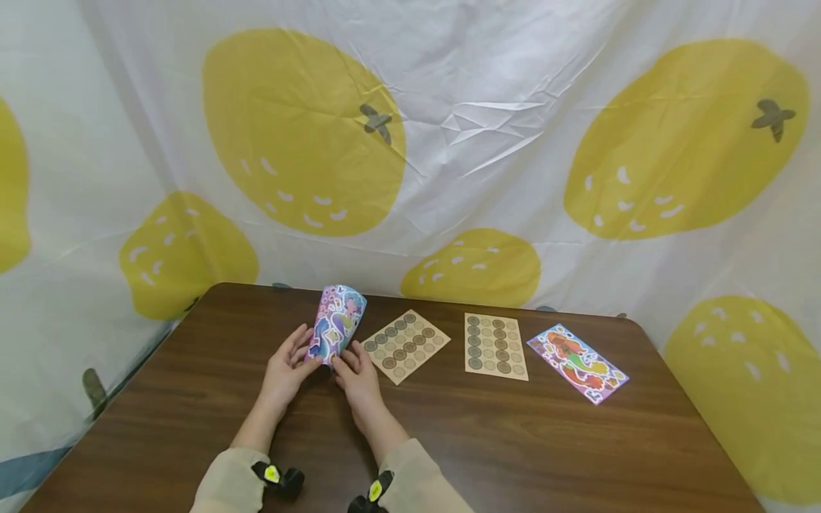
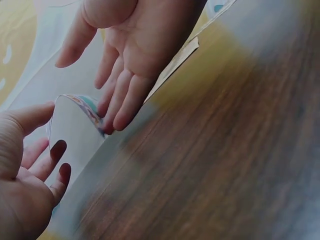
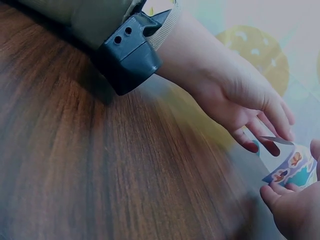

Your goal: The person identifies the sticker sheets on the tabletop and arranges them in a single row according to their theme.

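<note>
A colourful mermaid sticker sheet (image 1: 337,322) is bent into a curve and tilted up over the left part of the table. My left hand (image 1: 284,375) grips its left edge, thumb toward me and fingers behind; in the left wrist view the left hand (image 2: 22,175) shows beside the sheet's white back (image 2: 75,135). At the lower right edge, my right hand (image 1: 360,385) touches the sheet. In the left wrist view the right hand (image 2: 137,50) has fairly straight fingers against the edge, its thumb apart. Just right of the right hand lies a beige sheet of round stickers (image 1: 410,345).
A second beige sheet of round stickers (image 1: 496,347) lies farther right on the brown wooden table (image 1: 513,442). Beyond it is another mermaid sticker sheet (image 1: 579,365) with a red-haired figure. Behind the table hangs a white cloth with yellow fruit (image 1: 308,135).
</note>
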{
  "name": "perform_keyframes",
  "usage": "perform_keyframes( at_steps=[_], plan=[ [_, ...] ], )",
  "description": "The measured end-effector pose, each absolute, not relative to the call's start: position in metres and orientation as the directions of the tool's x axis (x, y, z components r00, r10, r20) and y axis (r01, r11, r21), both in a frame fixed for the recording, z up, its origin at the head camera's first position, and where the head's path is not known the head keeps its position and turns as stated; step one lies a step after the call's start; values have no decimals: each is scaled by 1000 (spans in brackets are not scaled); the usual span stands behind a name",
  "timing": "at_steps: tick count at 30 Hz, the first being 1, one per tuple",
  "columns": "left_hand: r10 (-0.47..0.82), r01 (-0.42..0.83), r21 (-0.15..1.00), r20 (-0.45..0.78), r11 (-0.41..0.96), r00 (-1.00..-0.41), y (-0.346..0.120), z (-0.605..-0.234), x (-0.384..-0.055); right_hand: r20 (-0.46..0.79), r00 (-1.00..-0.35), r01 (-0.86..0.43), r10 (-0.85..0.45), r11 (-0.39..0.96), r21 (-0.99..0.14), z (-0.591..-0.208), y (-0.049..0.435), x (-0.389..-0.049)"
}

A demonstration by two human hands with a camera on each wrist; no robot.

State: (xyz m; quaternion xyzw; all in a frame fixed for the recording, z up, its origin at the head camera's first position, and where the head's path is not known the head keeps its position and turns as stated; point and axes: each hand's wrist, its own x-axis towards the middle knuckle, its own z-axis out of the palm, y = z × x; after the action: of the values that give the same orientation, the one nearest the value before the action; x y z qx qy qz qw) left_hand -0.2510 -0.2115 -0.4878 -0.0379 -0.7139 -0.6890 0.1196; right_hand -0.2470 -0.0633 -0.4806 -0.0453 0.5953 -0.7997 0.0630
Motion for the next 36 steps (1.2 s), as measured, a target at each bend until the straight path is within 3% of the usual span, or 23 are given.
perform_keyframes(
  at_steps=[15, 24, 36],
  plan=[
    [-136, 264, 964, 264, 24, -955, -203, -485, -247, 2, -997, 22, -74, -318, -948, -479, -62, -247],
    [-112, 273, 962, 272, 4, -956, -201, -482, -243, 16, -996, 16, -89, -348, -937, -479, -56, -247],
    [-114, 324, 946, 324, 23, -939, -203, -481, -236, 82, -996, -77, -20, -191, -978, -478, -44, -249]
  ],
)
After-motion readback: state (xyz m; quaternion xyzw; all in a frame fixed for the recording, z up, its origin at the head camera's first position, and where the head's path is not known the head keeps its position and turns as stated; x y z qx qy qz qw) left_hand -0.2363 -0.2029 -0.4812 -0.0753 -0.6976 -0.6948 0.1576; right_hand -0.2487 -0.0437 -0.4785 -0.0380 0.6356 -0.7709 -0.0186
